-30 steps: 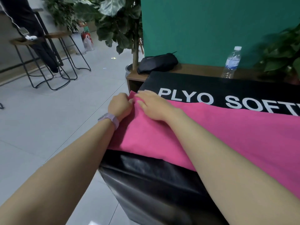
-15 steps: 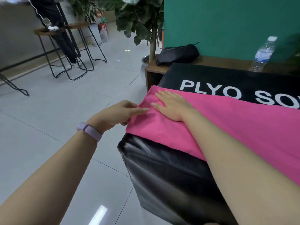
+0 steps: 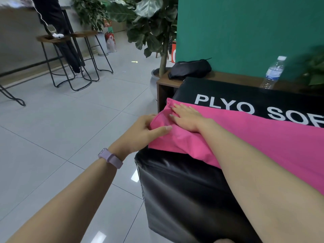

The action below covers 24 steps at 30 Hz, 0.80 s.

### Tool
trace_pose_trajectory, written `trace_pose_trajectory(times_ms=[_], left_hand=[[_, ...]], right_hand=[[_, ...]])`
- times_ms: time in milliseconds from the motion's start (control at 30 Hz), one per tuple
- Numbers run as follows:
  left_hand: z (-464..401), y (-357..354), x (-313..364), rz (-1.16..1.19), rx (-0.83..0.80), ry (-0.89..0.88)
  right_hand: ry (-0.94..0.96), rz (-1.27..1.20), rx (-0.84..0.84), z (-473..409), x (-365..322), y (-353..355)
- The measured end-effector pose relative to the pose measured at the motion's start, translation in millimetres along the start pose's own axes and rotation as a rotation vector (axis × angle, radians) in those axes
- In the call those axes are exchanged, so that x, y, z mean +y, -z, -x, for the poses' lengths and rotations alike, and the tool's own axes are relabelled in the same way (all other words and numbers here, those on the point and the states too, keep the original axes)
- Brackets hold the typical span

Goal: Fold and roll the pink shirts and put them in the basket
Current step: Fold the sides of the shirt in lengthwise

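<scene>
The left hand (image 3: 146,130) grips the end of the pink shirt (image 3: 263,135) at the left edge of the black-covered table (image 3: 184,190), its thumb laid over the top of the cloth and its fingers tucked beneath the lifted fold; the right hand (image 3: 186,117) lies flat on the shirt just beside that fold, fingers straight and slightly spread, pressing the cloth down and grasping nothing; the shirt itself lies spread along the table top, below the white lettering (image 3: 226,106), with its left end bunched up between the two hands.

Half a second ago the left hand only reached to the shirt's edge with fingers extended and the cloth lay flat; now the edge is raised into a small ridge and the left fingers have closed round it; the right hand has kept its flat press at nearly the same spot on the shirt.

Behind the table a water bottle (image 3: 273,72) and a black pouch (image 3: 190,69) rest on a wooden shelf (image 3: 228,78); a purple wristband (image 3: 110,157) sits on the left wrist.
</scene>
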State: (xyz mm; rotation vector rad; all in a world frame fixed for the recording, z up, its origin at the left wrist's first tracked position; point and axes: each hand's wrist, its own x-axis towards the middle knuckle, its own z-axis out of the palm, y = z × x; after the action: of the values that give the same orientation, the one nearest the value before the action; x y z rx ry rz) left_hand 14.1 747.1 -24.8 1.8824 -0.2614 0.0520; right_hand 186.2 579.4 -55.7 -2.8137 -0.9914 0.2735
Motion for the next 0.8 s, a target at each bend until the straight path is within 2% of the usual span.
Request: trace_pose_trajectory(times_ms=[133,267,467,567,667,800], left_hand=[[16,4,-5,0.056,-0.056,-0.033],[26,4,-7,0.097,-0.046,-0.004],[35,1,3,0.173,-0.018,-0.049],[36,-5,2,0.141,0.085,-0.074],[36,-9,-6,0.147,0.270,-0.059],[45,-19,-14,0.188,0.369,-0.039]], right_hand=[[-0.008,-0.006,0.029,4,0,-5],[-0.016,0.012,0.035,3,0,-5],[-0.024,0.004,0.026,4,-2,-4],[-0.023,0.003,0.023,6,-3,-3],[-0.016,0.006,0.024,7,-3,-1],[-0.013,0.008,0.037,7,-2,-3]])
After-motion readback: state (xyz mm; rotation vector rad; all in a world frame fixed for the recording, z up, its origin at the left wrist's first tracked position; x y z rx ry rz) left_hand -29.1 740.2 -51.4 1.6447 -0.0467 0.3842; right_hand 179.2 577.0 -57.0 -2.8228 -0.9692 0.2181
